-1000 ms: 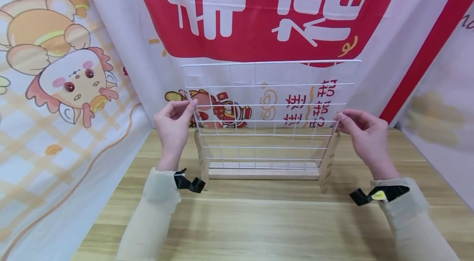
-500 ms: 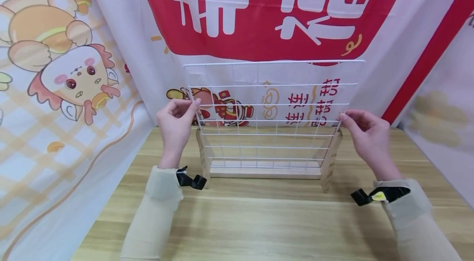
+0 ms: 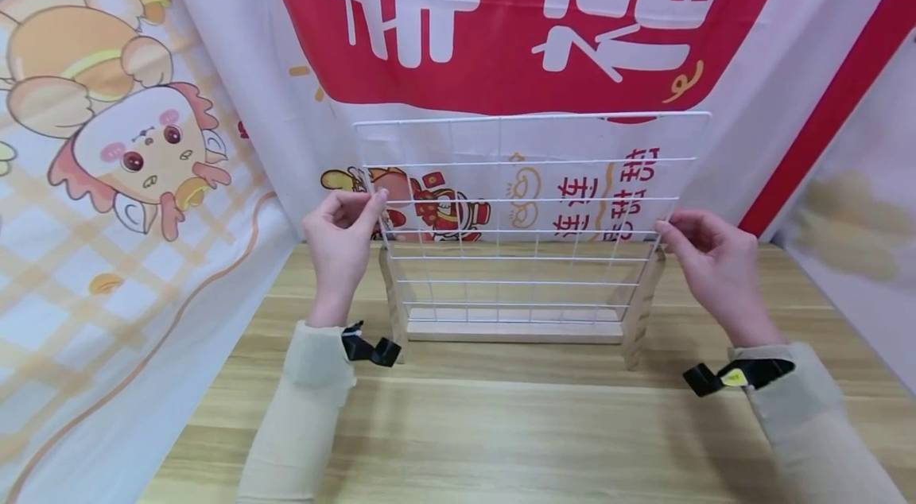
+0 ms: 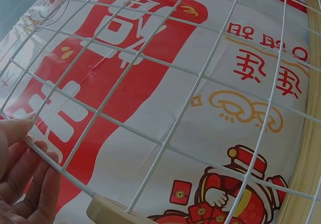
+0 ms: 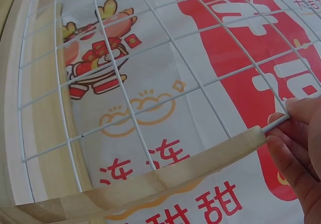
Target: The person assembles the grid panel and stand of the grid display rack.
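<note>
A white wire grid panel [image 3: 499, 118] stands upright, leaning slightly back, in a pale wooden stand. The stand has a flat base bar [image 3: 515, 337] and two side legs, the right one [image 3: 641, 313] with visible grain. At the panel's left edge, above the left leg [image 3: 393, 305], my left hand [image 3: 339, 246] pinches the side wire between thumb and fingers. My right hand [image 3: 716, 269] pinches the opposite side wire just above the right leg. The right wrist view shows the wire meeting the tip of the wooden leg [image 5: 210, 163], close to my fingertips.
The stand is on a wood-grain table [image 3: 515, 440]. Behind it hangs a white cloth with a red printed patch [image 3: 501, 35]. A cartoon-printed cloth [image 3: 107, 130] borders the left, and a pale cloth [image 3: 859, 170] the right. Black straps [image 3: 372, 349] circle both wrists.
The head view has shifted slightly. Both hands keep their pinch on the panel's sides, and the panel stays in the stand without clear movement.
</note>
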`<state>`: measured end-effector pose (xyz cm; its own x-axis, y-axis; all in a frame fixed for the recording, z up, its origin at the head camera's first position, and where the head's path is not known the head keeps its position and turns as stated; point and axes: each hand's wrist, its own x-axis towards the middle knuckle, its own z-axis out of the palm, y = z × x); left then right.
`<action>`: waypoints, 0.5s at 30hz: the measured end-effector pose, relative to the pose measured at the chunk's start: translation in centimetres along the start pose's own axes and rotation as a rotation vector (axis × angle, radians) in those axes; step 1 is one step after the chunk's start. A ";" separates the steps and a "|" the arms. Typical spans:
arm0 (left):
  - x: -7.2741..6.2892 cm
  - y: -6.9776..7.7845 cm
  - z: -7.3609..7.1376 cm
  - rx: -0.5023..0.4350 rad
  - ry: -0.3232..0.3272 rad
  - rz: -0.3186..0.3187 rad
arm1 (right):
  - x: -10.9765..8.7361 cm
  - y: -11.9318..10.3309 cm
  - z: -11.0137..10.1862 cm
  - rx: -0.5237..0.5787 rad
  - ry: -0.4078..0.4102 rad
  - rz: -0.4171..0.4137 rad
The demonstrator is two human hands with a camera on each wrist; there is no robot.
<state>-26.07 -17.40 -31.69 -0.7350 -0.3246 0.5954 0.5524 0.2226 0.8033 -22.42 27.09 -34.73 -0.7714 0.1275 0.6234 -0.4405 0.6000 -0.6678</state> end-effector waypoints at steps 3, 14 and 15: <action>-0.1 0.4 -0.2 0.016 -0.006 -0.014 | -0.1 -0.1 0.0 -0.013 -0.017 0.022; -0.6 3.6 -0.9 0.059 -0.087 -0.017 | -0.2 -0.3 -0.1 -0.064 -0.047 0.081; -0.6 3.5 -1.1 0.068 -0.098 -0.018 | -0.2 -0.1 -0.2 -0.069 -0.056 0.084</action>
